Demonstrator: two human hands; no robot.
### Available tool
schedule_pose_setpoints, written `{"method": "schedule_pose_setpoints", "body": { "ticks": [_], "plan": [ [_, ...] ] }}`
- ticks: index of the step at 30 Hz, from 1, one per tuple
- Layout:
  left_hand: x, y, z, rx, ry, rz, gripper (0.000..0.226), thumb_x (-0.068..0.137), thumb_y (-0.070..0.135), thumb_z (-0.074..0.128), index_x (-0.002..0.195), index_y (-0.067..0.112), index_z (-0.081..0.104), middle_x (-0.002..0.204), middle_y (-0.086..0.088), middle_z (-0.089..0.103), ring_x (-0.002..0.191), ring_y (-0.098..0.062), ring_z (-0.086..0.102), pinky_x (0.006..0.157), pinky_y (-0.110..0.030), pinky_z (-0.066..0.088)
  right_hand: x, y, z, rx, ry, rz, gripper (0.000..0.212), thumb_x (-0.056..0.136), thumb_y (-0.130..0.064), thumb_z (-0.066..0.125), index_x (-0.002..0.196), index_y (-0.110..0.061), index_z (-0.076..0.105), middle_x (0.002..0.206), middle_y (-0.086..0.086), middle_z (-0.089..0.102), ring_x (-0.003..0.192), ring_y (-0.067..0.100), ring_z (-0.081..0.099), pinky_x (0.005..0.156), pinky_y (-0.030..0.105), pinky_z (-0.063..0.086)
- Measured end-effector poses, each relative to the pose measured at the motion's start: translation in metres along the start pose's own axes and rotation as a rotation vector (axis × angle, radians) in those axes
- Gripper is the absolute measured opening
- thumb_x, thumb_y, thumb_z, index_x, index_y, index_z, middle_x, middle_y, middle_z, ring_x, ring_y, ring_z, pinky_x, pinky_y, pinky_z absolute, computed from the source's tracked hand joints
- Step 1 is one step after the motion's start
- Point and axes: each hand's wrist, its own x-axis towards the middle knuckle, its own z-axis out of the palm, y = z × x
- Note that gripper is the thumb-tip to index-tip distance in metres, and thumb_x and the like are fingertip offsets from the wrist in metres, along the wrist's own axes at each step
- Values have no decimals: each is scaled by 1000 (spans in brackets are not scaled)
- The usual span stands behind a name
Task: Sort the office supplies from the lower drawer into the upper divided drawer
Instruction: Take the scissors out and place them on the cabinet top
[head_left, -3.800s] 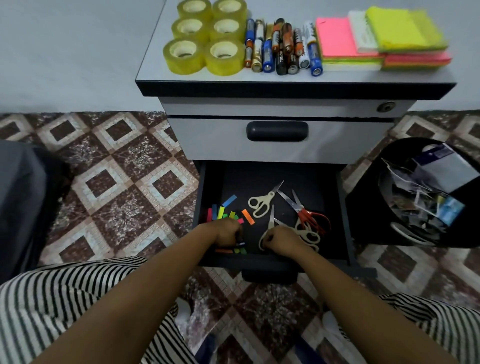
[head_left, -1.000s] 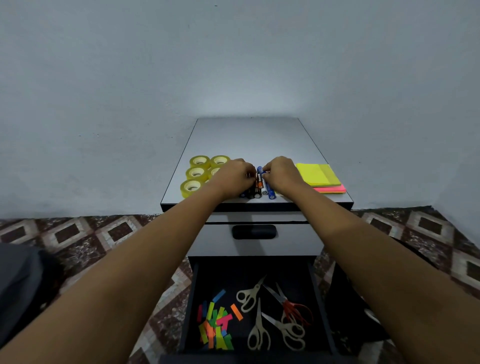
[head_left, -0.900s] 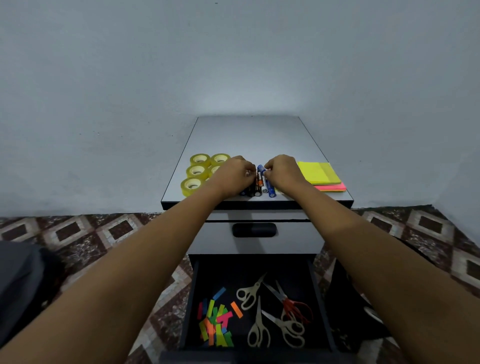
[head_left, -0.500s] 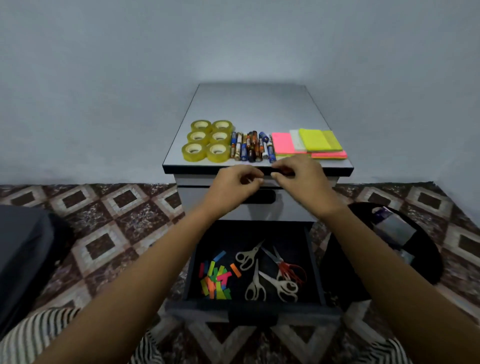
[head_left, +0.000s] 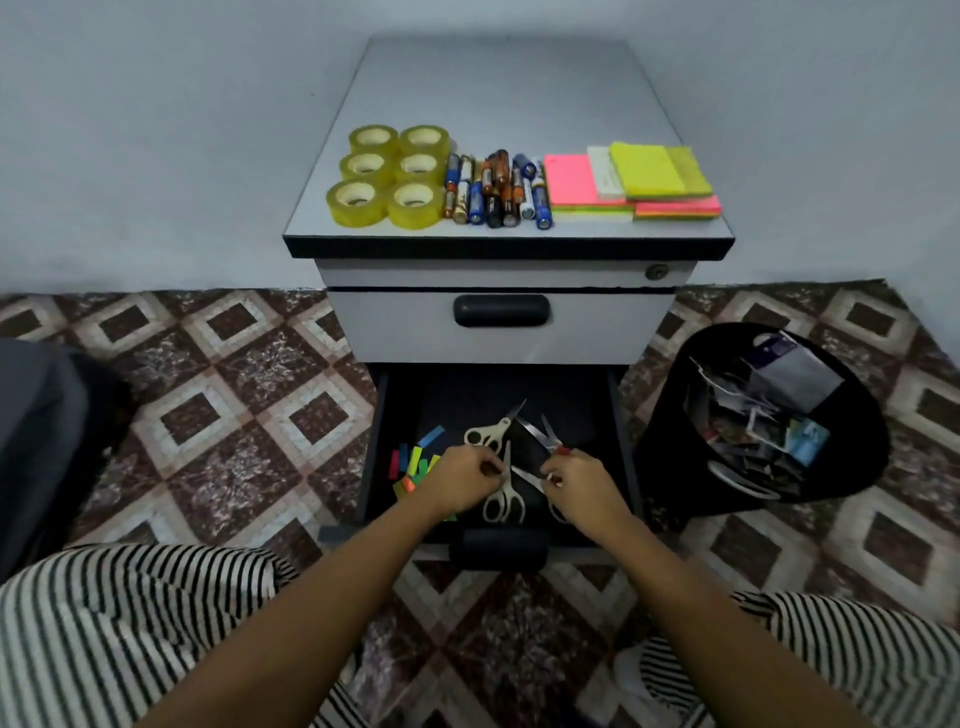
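The lower drawer (head_left: 375, 447) stands pulled out, black inside. It holds several scissors and a heap of small coloured paper tabs (head_left: 414, 465) at its left. My left hand (head_left: 460, 482) has curled fingers, with the fingertips at the blade of a cream-handled scissors (head_left: 503, 506). My right hand (head_left: 577, 486) is curled over the red-handled scissors (head_left: 546, 435), hiding most of the handle; another blade runs under its fingertips. A further cream scissors (head_left: 487, 432) lies free behind. The upper drawer (head_left: 405, 327) is closed.
On the cabinet top (head_left: 498, 93) sit several yellow tape rolls (head_left: 389, 179), a row of batteries (head_left: 493, 189) and stacks of sticky notes (head_left: 631, 182). A black bin (head_left: 670, 441) full of scraps stands right of the drawer. My striped knees flank it.
Both hands left the batteries on the cabinet top, passed down in front of the upper drawer and now reach into the lower drawer at the scissors. My view has tilted down.
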Motion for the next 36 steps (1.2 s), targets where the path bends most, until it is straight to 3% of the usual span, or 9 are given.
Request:
{"method": "schedule_pose_setpoints", "body": {
  "ticks": [3, 5, 9, 16, 25, 29, 32, 34, 36],
  "plan": [
    [15, -6, 15, 48, -85, -41, 26, 89, 19, 59, 110, 6, 68, 114, -10, 67, 106, -21, 60, 85, -21, 41, 13, 15, 11, -34, -81, 66, 23, 90, -17, 53, 83, 1, 65, 96, 16, 65, 90, 32, 62, 71, 34, 49],
    [21, -9, 22, 68, -116, -73, 27, 90, 19, 58, 111, 4, 66, 114, -12, 66, 106, -24, 60, 84, -23, 43, 19, 20, 15, -25, -107, 95, 23, 90, -15, 52, 94, 5, 64, 99, 14, 64, 91, 32, 61, 69, 28, 43],
    [36, -14, 34, 79, -138, -153, 25, 89, 16, 58, 108, 2, 66, 111, -15, 66, 103, -28, 60, 83, -30, 47, 32, 29, 25, -124, -161, 136, 26, 89, -15, 53, 111, -4, 62, 113, 14, 61, 101, 31, 59, 85, 35, 51],
    [49, -16, 48, 121, -148, -306, 29, 89, 17, 57, 113, 2, 60, 116, -16, 61, 108, -30, 58, 84, -33, 47, 37, 36, 35, -341, -225, 161, 36, 93, -24, 52, 128, -14, 50, 134, 11, 46, 124, 32, 40, 97, 43, 42],
    [48, -8, 60, -72, -225, -445, 36, 90, 16, 56, 109, -14, 58, 115, -30, 59, 109, -37, 58, 87, -40, 47, 37, 35, 35, -81, -217, 178, 20, 91, -15, 54, 108, -6, 60, 120, 13, 57, 103, 32, 58, 82, 35, 49],
    [48, -4, 59, -162, -222, -480, 21, 88, 14, 59, 78, -5, 60, 102, -30, 61, 96, -33, 62, 71, -37, 49, 34, 33, 30, 72, -171, 189, 24, 92, -25, 58, 91, -2, 63, 101, 14, 62, 93, 33, 61, 74, 32, 46],
    [49, 2, 62, -250, -234, -444, 24, 87, 14, 60, 105, 0, 64, 114, -19, 63, 105, -31, 60, 87, -33, 51, 34, 30, 26, 157, -159, 173, 27, 91, -22, 59, 96, 3, 70, 133, 13, 56, 99, 30, 62, 81, 30, 47],
    [45, 11, 61, -279, -248, -417, 11, 90, 14, 57, 99, 9, 62, 114, -13, 62, 104, -27, 59, 92, -33, 49, 32, 25, 22, 182, -155, 161, 28, 91, -24, 60, 94, 1, 72, 148, 10, 39, 104, 25, 61, 81, 24, 45],
    [46, 12, 64, -303, -234, -431, 19, 91, 21, 57, 105, 9, 63, 114, -13, 62, 105, -26, 59, 90, -31, 48, 32, 22, 21, 204, -149, 177, 30, 91, -25, 61, 91, 4, 71, 147, 14, 40, 104, 24, 61, 80, 22, 45]
  ]
}}
